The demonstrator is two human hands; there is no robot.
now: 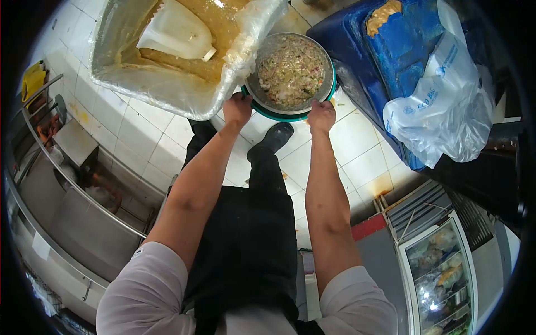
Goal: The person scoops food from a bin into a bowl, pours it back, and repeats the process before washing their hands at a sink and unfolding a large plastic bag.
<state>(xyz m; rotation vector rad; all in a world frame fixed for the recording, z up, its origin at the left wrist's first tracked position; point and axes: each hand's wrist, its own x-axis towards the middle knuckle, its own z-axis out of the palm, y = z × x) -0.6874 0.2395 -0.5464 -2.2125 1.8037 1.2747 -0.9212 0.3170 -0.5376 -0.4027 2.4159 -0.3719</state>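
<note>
A round metal strainer point(252, 84) filled with wet, chopped food scraps point(293, 72) sits in a green tub point(279, 116). At its near left edge, my left hand point(238, 109) is closed on the rim. My right hand point(322, 116) grips the near right edge the same way. Both arms reach out straight, and the fingers' undersides are hidden. Close beside my left hand is a large bin lined with clear plastic point(162, 100), holding murky yellow-brown liquid. A cut-open white plastic jug point(177, 30) lies in that liquid.
On the right stands a blue container point(363, 61) with a plastic bag point(441, 106) over it. A glass-fronted fridge point(441, 279) is at lower right. Steel shelving point(95, 229) lines the left. White floor tiles point(357, 139) show between, and a dark boot point(277, 137) stands below the tub.
</note>
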